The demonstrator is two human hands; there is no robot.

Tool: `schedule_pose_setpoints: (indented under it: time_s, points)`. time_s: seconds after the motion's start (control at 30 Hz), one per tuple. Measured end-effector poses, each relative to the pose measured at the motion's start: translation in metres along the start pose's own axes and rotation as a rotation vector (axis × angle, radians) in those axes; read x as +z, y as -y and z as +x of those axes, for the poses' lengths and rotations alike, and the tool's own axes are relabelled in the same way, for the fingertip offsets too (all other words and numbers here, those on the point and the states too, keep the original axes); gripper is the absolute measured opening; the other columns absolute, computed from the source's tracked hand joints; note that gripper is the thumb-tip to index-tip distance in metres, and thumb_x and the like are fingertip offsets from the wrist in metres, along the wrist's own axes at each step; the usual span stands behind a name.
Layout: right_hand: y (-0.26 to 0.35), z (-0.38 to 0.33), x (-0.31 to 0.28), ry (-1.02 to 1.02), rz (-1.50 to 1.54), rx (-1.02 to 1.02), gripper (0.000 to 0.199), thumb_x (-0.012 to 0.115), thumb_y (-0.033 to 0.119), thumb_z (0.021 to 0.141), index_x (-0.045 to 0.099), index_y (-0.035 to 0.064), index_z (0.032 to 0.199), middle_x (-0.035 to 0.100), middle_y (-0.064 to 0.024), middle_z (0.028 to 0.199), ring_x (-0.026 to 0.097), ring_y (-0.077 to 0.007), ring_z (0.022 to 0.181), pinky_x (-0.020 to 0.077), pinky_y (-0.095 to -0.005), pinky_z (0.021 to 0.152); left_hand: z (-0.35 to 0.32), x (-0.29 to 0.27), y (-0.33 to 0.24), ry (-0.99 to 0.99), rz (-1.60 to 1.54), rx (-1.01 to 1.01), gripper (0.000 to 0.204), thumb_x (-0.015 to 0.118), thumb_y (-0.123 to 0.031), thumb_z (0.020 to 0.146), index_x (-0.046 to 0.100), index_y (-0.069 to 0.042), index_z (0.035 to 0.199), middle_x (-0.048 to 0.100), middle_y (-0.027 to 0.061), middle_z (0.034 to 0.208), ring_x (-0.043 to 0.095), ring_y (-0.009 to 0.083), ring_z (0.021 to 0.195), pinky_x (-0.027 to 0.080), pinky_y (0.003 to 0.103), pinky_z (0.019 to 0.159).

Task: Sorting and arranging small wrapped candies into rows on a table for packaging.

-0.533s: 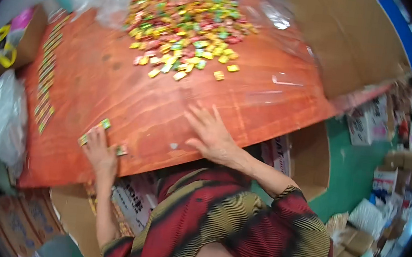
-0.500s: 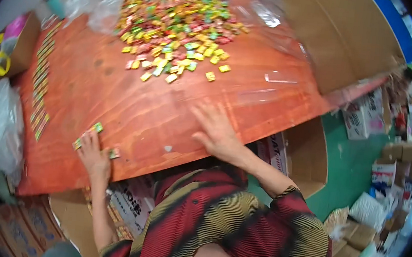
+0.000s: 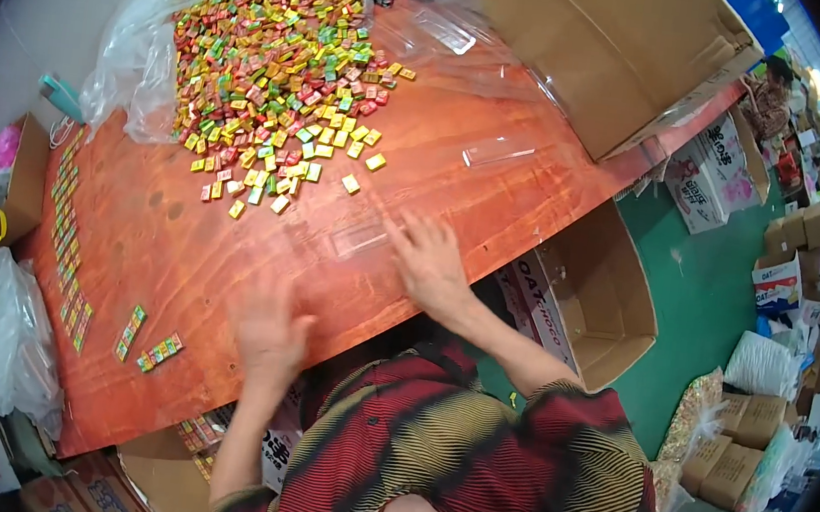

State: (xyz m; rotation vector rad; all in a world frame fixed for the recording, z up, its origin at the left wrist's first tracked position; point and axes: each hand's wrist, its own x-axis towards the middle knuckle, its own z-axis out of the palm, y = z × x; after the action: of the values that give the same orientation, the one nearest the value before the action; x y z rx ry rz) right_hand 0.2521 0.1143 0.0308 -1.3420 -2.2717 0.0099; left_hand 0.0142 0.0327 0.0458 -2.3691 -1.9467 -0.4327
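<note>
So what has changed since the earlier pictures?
The left hand has moved right, off two short rows of packets, leaving them uncovered; it is blurred. The right hand stays over the table, spread. The packet pile and long row look unchanged.

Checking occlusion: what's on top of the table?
On the table: a pile of small packs, a row and two strips at left, a clear bag, clear trays. Hidden: whatever lies under the pile, left hand and right hand.

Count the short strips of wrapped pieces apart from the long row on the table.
2. One short strip lies right of the long row; the other short strip is to its right, slightly lower in the picture. The blurred left hand may hide more.
</note>
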Motion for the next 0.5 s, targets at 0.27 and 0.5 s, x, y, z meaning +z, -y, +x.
schedule_pose_setpoints:
  time_s: [0.27,0.5]
  points:
    - [-0.155,0.035,-0.004,-0.152,-0.396,0.078,0.039,0.055,0.005,0.072,0.053,0.0103,0.11,0.051,-0.0127,0.112,0.046,-0.0311,0.101,0.035,-0.0446,0.082,0.056,0.047,-0.051,0.053,-0.126,0.122,0.052,0.055,-0.031,0.078,0.044,-0.003,0.12,0.036,0.0188,0.128,0.03,0.038,0.121,0.02,0.055,0.098]
    - [-0.153,0.043,-0.019,0.132,-0.254,0.163,0.028,0.062,0.01,0.068,0.055,0.007,0.095,0.052,-0.011,0.094,0.046,-0.0283,0.095,0.0331,-0.0425,0.081,0.041,0.038,-0.032,0.024,-0.152,0.114,0.043,0.059,-0.026,0.076,0.049,-0.003,0.112,0.043,0.0187,0.119,0.037,0.0372,0.114,0.025,0.055,0.094]
